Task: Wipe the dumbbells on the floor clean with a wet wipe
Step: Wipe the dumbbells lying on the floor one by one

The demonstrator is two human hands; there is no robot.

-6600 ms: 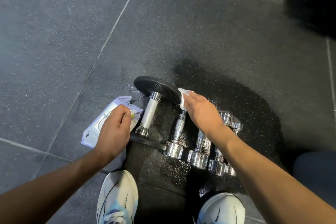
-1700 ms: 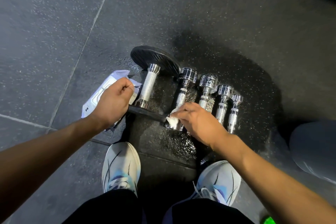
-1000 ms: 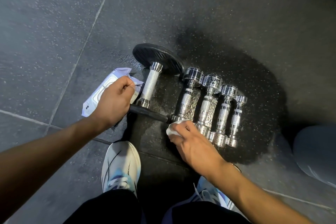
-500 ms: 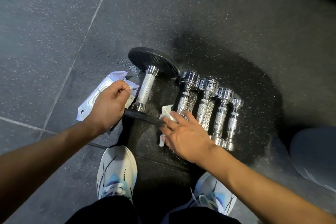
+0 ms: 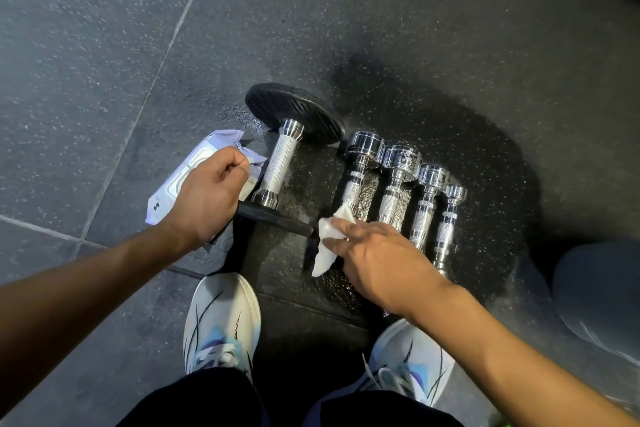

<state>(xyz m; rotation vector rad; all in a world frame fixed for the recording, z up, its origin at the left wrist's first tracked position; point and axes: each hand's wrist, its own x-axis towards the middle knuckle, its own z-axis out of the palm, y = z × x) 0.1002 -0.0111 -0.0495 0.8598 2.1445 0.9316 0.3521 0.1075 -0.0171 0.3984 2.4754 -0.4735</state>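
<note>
Bare forearms; white shoes (image 5: 221, 319) with blue accents — seemingly black shorts (image 5: 194, 402).

The wipe pack (image 5: 194, 177) bears small dark print, too blurred to read.

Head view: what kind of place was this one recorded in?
Most likely a gym or home workout area. The floor is dark speckled rubber tiling, a row of chrome dumbbells lies beside a larger black-plated dumbbell, and the person wears sports shoes.
</note>
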